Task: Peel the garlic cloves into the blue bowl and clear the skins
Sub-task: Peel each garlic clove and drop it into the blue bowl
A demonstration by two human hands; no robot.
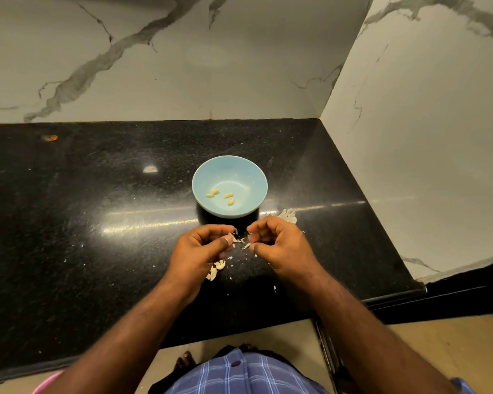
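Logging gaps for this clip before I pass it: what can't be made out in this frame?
- What the left hand and right hand pinch, head view: curled fingers cover it, so clove or only skin is unclear.
- Cloves in the bowl: too small to count surely.
- Pale pile under the left wrist: partly covered; unpeeled cloves or skins, unclear.
- Pink object: cut off by the bottom edge.

A home kitchen corner: a polished black speckled stone worktop meets glossy white marble-look wall tiles with grey veins on two sides. A small blue bowl holding peeled garlic cloves and papery garlic skins mark food preparation.
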